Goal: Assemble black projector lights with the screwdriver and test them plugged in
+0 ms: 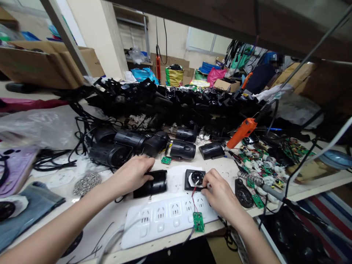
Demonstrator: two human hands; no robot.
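Note:
My left hand (139,169) rests on a black plastic housing (155,185), its thumb and fingers curled over the upper side. To the right, my right hand (221,189) pinches the edge of a square black part (187,183). A round black disc (197,177) with a white collar sits on that part. Thin red and dark wires run from there down to a green circuit board (198,222), which lies on a white power strip (162,216). My right fingertips partly hide the edge they hold.
More black housings (183,149) lie behind my hands, before a heap of black parts. An orange-handled tool (242,132) hangs at right, above loose circuit boards. A soldering iron (272,192) rests in a coil holder. Screws (87,183) are piled at left. A person (261,75) is in the background.

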